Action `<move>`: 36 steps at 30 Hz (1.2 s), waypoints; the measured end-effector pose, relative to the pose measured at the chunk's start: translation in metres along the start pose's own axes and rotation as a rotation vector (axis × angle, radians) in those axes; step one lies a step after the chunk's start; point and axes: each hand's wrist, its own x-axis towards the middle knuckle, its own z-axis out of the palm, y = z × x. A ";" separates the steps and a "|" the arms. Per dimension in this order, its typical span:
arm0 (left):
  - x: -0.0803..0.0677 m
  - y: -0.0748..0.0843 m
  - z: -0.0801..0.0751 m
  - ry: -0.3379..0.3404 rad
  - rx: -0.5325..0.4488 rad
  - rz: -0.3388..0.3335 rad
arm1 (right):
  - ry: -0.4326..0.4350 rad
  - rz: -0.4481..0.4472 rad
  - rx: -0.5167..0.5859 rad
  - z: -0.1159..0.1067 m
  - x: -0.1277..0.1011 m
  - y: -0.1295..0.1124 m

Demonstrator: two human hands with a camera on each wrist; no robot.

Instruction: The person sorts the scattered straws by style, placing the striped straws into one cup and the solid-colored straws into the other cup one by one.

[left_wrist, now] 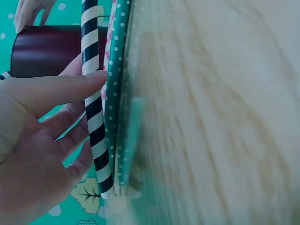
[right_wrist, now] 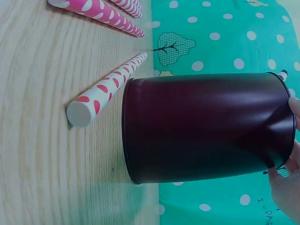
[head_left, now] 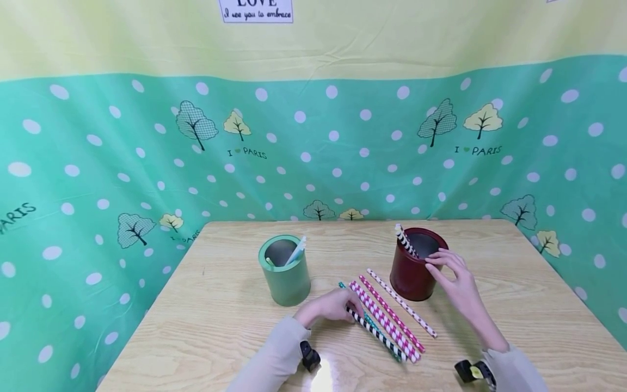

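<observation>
My left hand pinches a black-and-white striped paper straw near its far end. In the left wrist view, the thumb lies across that straw, with the other fingers behind it. Beside it runs a teal dotted straw. My right hand holds the rim of a dark red cup, thumb and fingers at its edge. The cup stands upright, with black-and-white straws leaning inside. Between the hands lie pink-and-white striped straws, a pink dotted straw and a white straw with red dots.
A green cup stands upright at the left, holding a light blue straw and a green one. Behind the wooden table hangs a green and yellow curtain with dots and trees.
</observation>
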 end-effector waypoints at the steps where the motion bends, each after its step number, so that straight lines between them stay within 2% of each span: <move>1: 0.000 0.000 0.000 0.008 -0.006 0.009 | 0.002 -0.006 -0.004 0.000 0.000 0.000; 5: 0.000 0.000 -0.002 0.037 -0.065 0.046 | -0.012 -0.011 0.024 -0.002 0.000 -0.006; 6: 0.000 0.000 -0.002 0.045 -0.080 0.052 | -0.002 -0.002 -0.017 0.000 -0.001 0.003; 12: -0.001 0.002 -0.006 0.104 -0.137 0.083 | -0.025 -0.003 0.060 -0.009 0.004 -0.047; 17: 0.000 0.004 -0.007 0.133 -0.200 0.069 | -0.003 -0.014 0.011 -0.006 0.003 -0.031; 20: 0.001 0.006 -0.009 0.144 -0.223 0.060 | -0.013 -0.011 0.049 -0.006 0.003 -0.034; 24: 0.002 0.008 -0.010 0.160 -0.237 0.063 | -0.022 -0.001 0.087 -0.010 0.004 -0.051; 27: 0.002 0.008 -0.011 0.171 -0.237 0.059 | -0.017 -0.008 0.060 -0.009 0.003 -0.041; 30: 0.003 0.010 -0.012 0.179 -0.240 0.054 | -0.002 -0.027 0.036 -0.004 0.000 -0.018; 34: 0.003 0.011 -0.013 0.190 -0.247 0.044 | -0.007 -0.018 0.027 -0.006 0.002 -0.031; 36: 0.003 0.011 -0.014 0.195 -0.255 0.043 | -0.021 -0.003 0.033 -0.011 0.004 -0.054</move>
